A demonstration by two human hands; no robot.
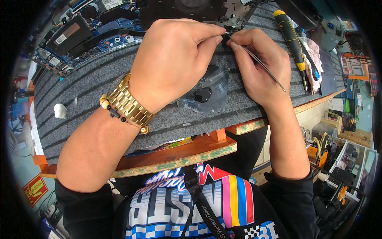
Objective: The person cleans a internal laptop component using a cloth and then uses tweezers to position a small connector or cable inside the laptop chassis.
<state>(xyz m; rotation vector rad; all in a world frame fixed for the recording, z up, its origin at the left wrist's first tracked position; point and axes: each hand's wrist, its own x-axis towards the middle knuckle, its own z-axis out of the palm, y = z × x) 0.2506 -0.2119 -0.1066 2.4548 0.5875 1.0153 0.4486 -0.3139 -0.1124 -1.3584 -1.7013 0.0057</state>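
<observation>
My left hand, with a gold watch on its wrist, pinches thumb and forefinger together beside a small dark part at the edge of a black laptop casing. What lies between those fingertips is too small to make out. My right hand grips slim metal tweezers, which slant from the same dark part down across the palm. Just below the hands, a clear plastic bag lies on the grey ribbed mat with a glossy black piece on or in it.
An opened laptop base with a blue circuit board fills the far left. A yellow-and-black screwdriver, a blue-and-black tool and a pinkish cloth lie at right. A white lump sits at left. The wooden bench edge runs in front of me.
</observation>
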